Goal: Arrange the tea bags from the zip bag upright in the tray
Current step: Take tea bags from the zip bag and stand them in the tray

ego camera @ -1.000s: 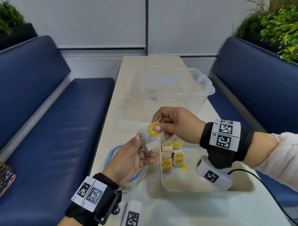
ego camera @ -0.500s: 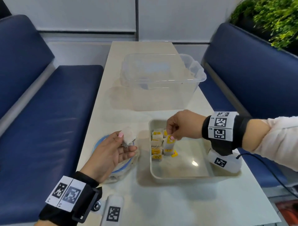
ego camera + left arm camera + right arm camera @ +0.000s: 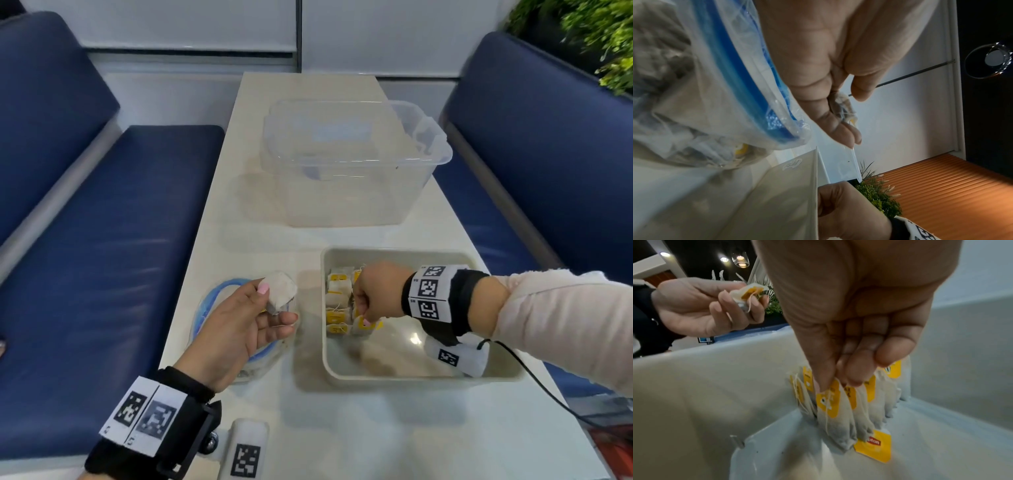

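A pale tray (image 3: 493, 373) sits on the table at the near right. Several tea bags (image 3: 337, 294) with yellow tags stand upright along its left wall. My right hand (image 3: 364, 317) reaches into the tray and pinches the top of one upright tea bag (image 3: 835, 417) at the near end of the row. My left hand (image 3: 274, 308) hovers left of the tray above the zip bag (image 3: 210, 301), which has a blue seal, and holds another tea bag (image 3: 281, 291) between thumb and fingers. More tea bags show through the zip bag (image 3: 694, 113).
A large clear plastic tub (image 3: 349, 161) stands further back on the table (image 3: 342, 428). Blue benches (image 3: 102, 222) flank the table on both sides. A black cable (image 3: 534, 380) runs from my right wrist off the table's right edge.
My right hand carried one tea bag from in front of me down into the tray and set it at the row's near end. My left hand kept the other bag and lowered over the zip bag.
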### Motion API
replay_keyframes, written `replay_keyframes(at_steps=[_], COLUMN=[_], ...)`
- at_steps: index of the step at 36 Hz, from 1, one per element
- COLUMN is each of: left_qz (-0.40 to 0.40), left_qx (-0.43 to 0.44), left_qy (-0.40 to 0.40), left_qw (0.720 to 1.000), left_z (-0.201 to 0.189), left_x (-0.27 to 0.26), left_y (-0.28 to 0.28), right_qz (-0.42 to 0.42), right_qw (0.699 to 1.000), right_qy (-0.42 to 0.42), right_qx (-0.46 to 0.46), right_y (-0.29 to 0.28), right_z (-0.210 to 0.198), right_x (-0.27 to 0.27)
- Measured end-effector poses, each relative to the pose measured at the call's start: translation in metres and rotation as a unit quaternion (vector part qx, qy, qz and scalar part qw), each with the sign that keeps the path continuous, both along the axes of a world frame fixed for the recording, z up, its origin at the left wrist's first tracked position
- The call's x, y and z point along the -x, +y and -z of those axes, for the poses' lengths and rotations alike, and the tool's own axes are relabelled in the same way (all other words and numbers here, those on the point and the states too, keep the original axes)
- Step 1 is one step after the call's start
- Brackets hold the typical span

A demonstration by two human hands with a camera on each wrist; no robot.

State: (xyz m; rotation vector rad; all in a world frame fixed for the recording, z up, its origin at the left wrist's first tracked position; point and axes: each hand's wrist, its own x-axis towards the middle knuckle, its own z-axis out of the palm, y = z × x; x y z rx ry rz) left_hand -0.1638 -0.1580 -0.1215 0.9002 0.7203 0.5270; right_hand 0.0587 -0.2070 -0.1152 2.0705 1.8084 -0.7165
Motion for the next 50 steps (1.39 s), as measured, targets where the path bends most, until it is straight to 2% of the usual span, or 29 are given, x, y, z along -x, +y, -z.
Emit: replay_keyframes(at_steps=[19, 26, 31, 34, 39, 44, 48, 50], left_qz=[0.042, 0.050, 0.054, 0.061, 0.085, 0.107, 0.115, 0.116], left_qx=[0.008, -0.035, -0.061, -0.063, -0.046, -0.039, -0.034, -0.031], left_qy=[-0.018, 0.005, 0.006, -0.013, -0.050, -0.075, -0.077, -0.081], left_qw=[0.999, 0.998, 0.997, 0.996, 0.994, 0.991, 0.990, 0.989], left_z=[-0.001, -0.003, -0.012, -0.020, -0.029, -0.033, -0.035, -0.034], left_x=[-0.005, -0.008, -0.010, -0.012, -0.018, -0.024, -0.024, -0.024], left_y=[0.005, 0.003, 0.005, 0.005, 0.004, 0.001, -0.001, 0.000], right_qz=[0.006, 0.022, 0.040, 0.055, 0.045, -0.039, -0.039, -0.003], right_qw=[0.999, 0.999, 0.995, 0.982, 0.934, 0.913, 0.899, 0.902], right_qy=[0.005, 0.017, 0.029, 0.063, 0.206, 0.226, 0.256, 0.269], right_qx=[-0.031, -0.020, -0.086, -0.171, -0.289, -0.336, -0.352, -0.337], right_y=[-0.004, -0.006, -0.006, -0.005, -0.007, -0.011, -0.014, -0.014], right_z=[0.007, 0.001, -0.023, -0.047, -0.079, -0.088, -0.091, -0.091], right_x=[-0.004, -0.008, -0.008, -0.007, 0.004, 0.017, 0.019, 0.019])
